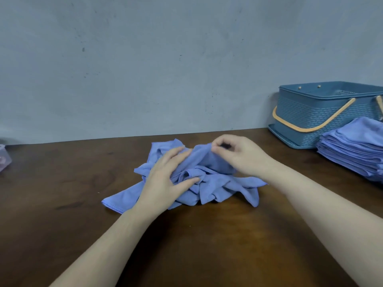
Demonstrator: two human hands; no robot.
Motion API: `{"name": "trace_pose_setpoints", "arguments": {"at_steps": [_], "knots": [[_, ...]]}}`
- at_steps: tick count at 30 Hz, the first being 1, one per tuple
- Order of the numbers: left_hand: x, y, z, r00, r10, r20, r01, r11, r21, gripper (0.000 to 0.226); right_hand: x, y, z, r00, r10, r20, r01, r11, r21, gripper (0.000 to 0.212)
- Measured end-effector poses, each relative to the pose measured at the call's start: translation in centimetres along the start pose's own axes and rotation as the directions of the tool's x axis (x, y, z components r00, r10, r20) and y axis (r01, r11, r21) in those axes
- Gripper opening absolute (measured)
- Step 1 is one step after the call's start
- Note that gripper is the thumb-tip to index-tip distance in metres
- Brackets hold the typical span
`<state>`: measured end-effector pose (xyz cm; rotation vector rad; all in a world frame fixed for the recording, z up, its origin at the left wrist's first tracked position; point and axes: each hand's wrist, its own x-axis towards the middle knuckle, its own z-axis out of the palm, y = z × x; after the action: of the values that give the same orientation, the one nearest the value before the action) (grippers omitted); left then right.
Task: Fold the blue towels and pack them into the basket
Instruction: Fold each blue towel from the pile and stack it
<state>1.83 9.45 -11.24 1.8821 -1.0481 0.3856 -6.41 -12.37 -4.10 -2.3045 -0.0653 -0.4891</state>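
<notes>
Tabletop (196, 245): dark brown wood, worn finish with lighter orange-brown patches toward the near edge; bare forearms cross it from the near edge toward the middle.

Left hand (165, 181): fingers straight and spread, palm down, pressing on the near-left part of the heap of towels; grips nothing.

Heap of blue towels (209, 189): crumpled, unfolded, lying at the middle of the tabletop; one stitched corner trails flat toward the near left, another flap spreads to the right.

Right hand (238, 154): fingers curled, thumb and fingertips pinching a raised fold at the top of the heap on its far side.

Stack of folded towels (352, 152): same blue cloth, many layers, squared up, at the right edge of the tabletop, partly cut off by the frame, just in front of the basket.

Basket (306, 114): blue plastic, woven-pattern walls, tan handle folded down across its front, standing on a matching tray at the far right corner against the wall. Its inside is only partly visible.

Small pale container (5, 158): at the far left edge, blurred, mostly out of frame.

Wall (145, 65): grey-blue plaster, flecked with dark marks, meeting the tabletop's far edge.
</notes>
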Motion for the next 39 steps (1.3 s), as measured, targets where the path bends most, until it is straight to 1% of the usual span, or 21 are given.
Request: {"name": "trace_pose_setpoints", "arguments": {"at_steps": [2, 4, 5, 7, 8, 10, 12, 14, 15, 17, 18, 20, 22, 24, 26, 28, 30, 32, 35, 37, 39], "knots": [[-0.1, -0.2, 0.0, 0.996, 0.065, -0.057, -0.056, 0.988, 0.147, 0.070, 0.1, 0.0, -0.6, 0.990, 0.065, -0.122, -0.053, 0.994, 0.096, 0.013], [-0.2, 0.0, 0.4, 0.974, 0.214, -0.069, -0.182, 0.932, 0.314, 0.075, 0.2, 0.6, -1.2, 0.966, 0.166, -0.200, -0.105, 0.954, 0.281, 0.016], [-0.2, 0.2, 0.6, 0.958, 0.282, -0.048, -0.247, 0.900, 0.359, 0.076, 0.2, 1.0, -1.5, 0.947, 0.221, -0.233, -0.116, 0.913, 0.391, 0.018], [-0.1, 0.8, 1.2, 0.944, 0.329, 0.003, -0.308, 0.880, 0.362, 0.075, 0.1, 1.8, -2.1, 0.893, 0.330, -0.307, -0.093, 0.803, 0.589, 0.022], [0.0, 1.0, 1.5, 0.944, 0.329, 0.024, -0.317, 0.883, 0.345, 0.074, 0.0, 2.1, -2.5, 0.861, 0.379, -0.339, -0.073, 0.752, 0.655, 0.024], [0.2, 1.3, 2.1, 0.936, 0.344, 0.074, -0.348, 0.872, 0.344, 0.066, -0.5, 2.9, -3.2, 0.799, 0.457, -0.391, -0.063, 0.710, 0.701, 0.025], [0.5, 1.6, 2.9, 0.910, 0.396, 0.125, -0.411, 0.819, 0.400, 0.043, -1.3, 3.7, -4.0, 0.749, 0.513, -0.420, -0.084, 0.702, 0.707, 0.024], [0.5, 1.5, 3.5, 0.877, 0.446, 0.178, -0.473, 0.739, 0.480, 0.015, -2.2, 4.5, -5.0, 0.718, 0.516, -0.466, -0.113, 0.748, 0.654, 0.022], [0.5, 1.6, 3.7, 0.873, 0.441, 0.210, -0.483, 0.722, 0.496, 0.011, -2.7, 5.0, -5.6, 0.708, 0.497, -0.502, -0.143, 0.797, 0.587, 0.021], [0.4, 1.5, 4.2, 0.892, 0.381, 0.244, -0.453, 0.752, 0.480, 0.010, -3.7, 5.9, -6.6, 0.710, 0.443, -0.548, -0.226, 0.880, 0.418, 0.018], [0.4, 1.4, 4.3, 0.907, 0.350, 0.235, -0.422, 0.779, 0.464, 0.008, -4.2, 6.5, -7.0, 0.738, 0.420, -0.528, -0.285, 0.904, 0.319, 0.016], [0.3, 1.4, 4.6, 0.921, 0.329, 0.207, -0.388, 0.816, 0.429, 0.004, -5.2, 7.6, -7.3, 0.817, 0.407, -0.408, -0.413, 0.907, 0.078, 0.009], [0.1, 1.6, 4.9, 0.910, 0.350, 0.220, -0.413, 0.803, 0.430, 0.015, -6.0, 8.0, -7.1, 0.868, 0.395, -0.303, -0.447, 0.886, -0.126, 0.015], [-0.3, 1.9, 5.4, 0.884, 0.385, 0.265, -0.466, 0.771, 0.434, 0.026, -6.8, 7.1, -6.4, 0.945, 0.252, -0.211, -0.289, 0.942, -0.171, 0.023], [-0.5, 1.8, 5.8, 0.858, 0.394, 0.329, -0.504, 0.768, 0.396, 0.031, -7.1, 5.5, -5.4, 0.999, 0.050, -0.022, -0.053, 0.986, -0.161, 0.039], [-0.3, 1.1, 6.1, 0.850, 0.368, 0.377, -0.502, 0.784, 0.366, 0.036, -6.7, 5.1, -4.4, 0.976, 0.019, 0.218, 0.024, 0.981, -0.193, 0.059], [0.2, 0.1, 6.3, 0.862, 0.354, 0.363, -0.480, 0.800, 0.360, 0.029, -5.8, 5.9, -3.5, 0.936, 0.081, 0.344, 0.031, 0.951, -0.308, 0.063], [0.4, -0.8, 6.2, 0.880, 0.351, 0.320, -0.460, 0.797, 0.392, 0.024, -5.0, 7.1, -2.9, 0.947, 0.089, 0.310, 0.023, 0.940, -0.340, 0.048], [0.9, -2.5, 5.5, 0.914, 0.318, 0.252, -0.402, 0.791, 0.461, 0.023, -4.4, 8.1, -3.1, 0.975, 0.154, 0.160, -0.083, 0.920, -0.384, 0.042], [1.6, -3.8, 4.7, 0.952, 0.216, 0.217, -0.298, 0.818, 0.492, 0.020, -4.2, 8.5, -3.4, 0.970, 0.223, 0.099, -0.159, 0.887, -0.434, 0.039], [2.5, -5.1, 4.2, 0.976, 0.109, 0.191, -0.196, 0.822, 0.534, 0.016, -3.9, 8.8, -3.5, 0.957, 0.291, 0.001, -0.262, 0.865, -0.427, 0.027]]}}
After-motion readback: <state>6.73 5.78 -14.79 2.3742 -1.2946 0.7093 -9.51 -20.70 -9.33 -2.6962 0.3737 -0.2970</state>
